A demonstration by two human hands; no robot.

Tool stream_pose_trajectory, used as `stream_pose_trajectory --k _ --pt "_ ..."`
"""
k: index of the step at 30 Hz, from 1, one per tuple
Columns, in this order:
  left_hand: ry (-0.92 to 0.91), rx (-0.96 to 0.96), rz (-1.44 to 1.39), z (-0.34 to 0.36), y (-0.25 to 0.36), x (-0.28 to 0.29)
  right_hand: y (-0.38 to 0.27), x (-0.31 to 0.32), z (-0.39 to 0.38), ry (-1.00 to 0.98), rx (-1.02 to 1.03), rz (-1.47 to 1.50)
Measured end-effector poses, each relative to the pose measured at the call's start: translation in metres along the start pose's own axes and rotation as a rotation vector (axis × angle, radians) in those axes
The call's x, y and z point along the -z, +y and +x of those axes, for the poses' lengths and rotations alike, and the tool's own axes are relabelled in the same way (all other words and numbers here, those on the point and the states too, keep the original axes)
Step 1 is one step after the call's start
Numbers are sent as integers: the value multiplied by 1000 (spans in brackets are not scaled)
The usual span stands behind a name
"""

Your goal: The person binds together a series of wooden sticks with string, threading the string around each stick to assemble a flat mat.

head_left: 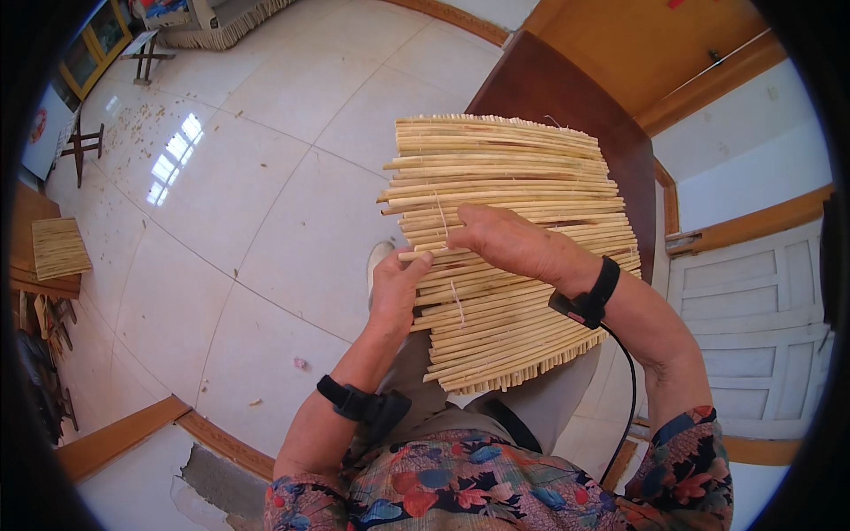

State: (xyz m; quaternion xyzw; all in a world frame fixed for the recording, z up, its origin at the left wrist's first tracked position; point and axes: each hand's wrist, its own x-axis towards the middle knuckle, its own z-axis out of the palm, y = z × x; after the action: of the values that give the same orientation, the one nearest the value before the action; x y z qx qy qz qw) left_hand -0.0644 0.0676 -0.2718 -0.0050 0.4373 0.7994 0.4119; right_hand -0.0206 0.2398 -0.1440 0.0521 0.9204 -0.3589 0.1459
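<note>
A mat of pale yellow plant stalks [522,310] rests across my lap and reaches over a dark red-brown tabletop. The stalks lie side by side in layers, with uneven ends at the left edge. My left hand [396,281] grips that edge, thumb on top near one stalk's end and fingers partly hidden beneath. Just to its upper right, my right hand [505,241] presses pinched fingertips onto the stalks; whether thread is between them is too small to tell. A loose white thread [440,212] trails above the right fingertips, and another thread [458,303] lies lower on the mat.
The dark red-brown table [567,84] stands beyond the mat. A smaller stalk mat [60,248] is at the far left. Folding stools [81,152] stand at the upper left. Bits of debris [142,128] dot the tiled floor. A cable [630,398] hangs from my right wrist strap.
</note>
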Motion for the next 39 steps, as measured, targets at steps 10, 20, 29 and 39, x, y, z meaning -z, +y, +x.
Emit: stream_pose_trajectory --k 10,20,29,39 --pt "-23 -6 -22 3 -3 2 -8 20 14 -185 -121 -24" --pt "-39 8 -30 2 -3 2 -1 31 29 -294 -156 33" --pt "-52 4 -16 2 -2 2 -14 30 33 -259 -198 -49" --pt "-54 -3 -41 2 -3 1 -5 30 38 -319 -239 19"
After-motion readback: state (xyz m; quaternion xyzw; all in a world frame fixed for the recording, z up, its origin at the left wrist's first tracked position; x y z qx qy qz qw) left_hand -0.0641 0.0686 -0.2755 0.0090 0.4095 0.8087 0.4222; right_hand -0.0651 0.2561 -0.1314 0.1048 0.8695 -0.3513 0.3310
